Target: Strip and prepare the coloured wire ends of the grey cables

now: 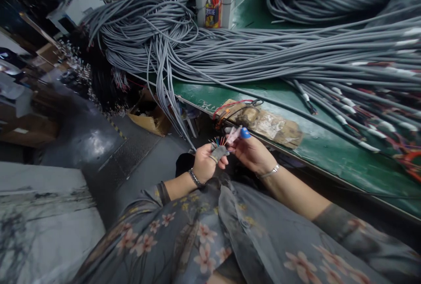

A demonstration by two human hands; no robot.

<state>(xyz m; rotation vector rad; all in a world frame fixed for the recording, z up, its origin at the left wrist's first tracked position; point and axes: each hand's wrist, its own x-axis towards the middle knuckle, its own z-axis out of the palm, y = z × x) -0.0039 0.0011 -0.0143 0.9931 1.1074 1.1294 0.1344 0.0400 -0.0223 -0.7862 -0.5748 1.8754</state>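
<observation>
Two hands meet at frame centre: the left hand [204, 164] pinches a grey round cable end [219, 152] with fanned coloured wires; the right hand [251, 151], blue-capped fingertip, plucks those wires beside the green worn surface [329, 152].

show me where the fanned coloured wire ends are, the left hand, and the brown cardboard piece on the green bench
coloured wire ends [217, 141], head view, on the fanned tips above the fist.
left hand [204, 164], head view, on the back of the fist.
cardboard piece [269, 125], head view, on its taped middle.
</observation>
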